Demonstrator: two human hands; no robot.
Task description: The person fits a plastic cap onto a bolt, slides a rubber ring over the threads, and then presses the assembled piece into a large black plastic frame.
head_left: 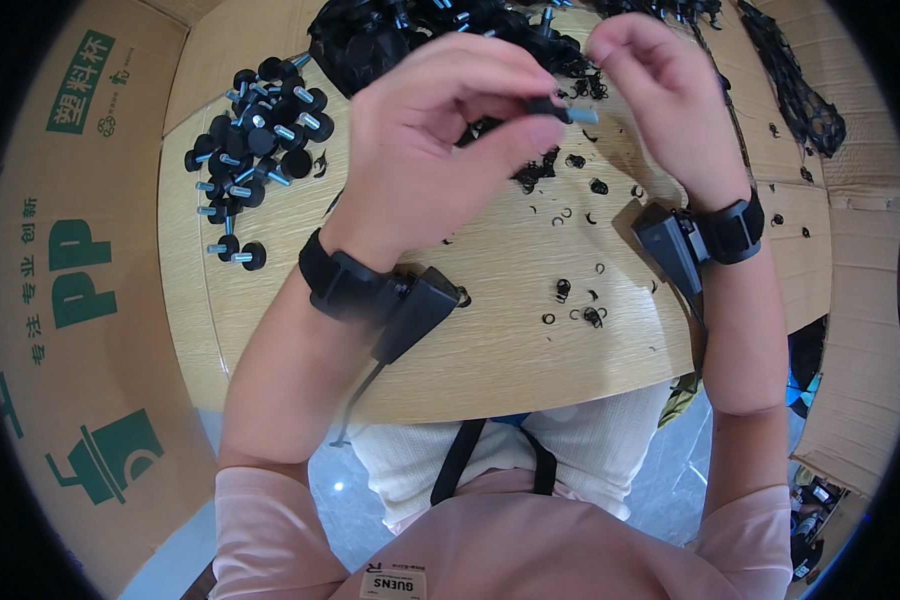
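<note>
Tabletop [490, 350], scraps [595, 317] inside front edge [510, 411], left hand [435, 140] pinching bolt [548, 109], right hand [665, 95], grip unclear

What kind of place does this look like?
Probably a makeshift workspace for small parts: a wood-grain table, a pile of black-headed bolts on it, and cardboard panels on both sides.

We see a likely workshop; black round metal-bolted knobs [262, 141] heap upper left; curled black scraps [594, 317] litter centre-right.
</note>
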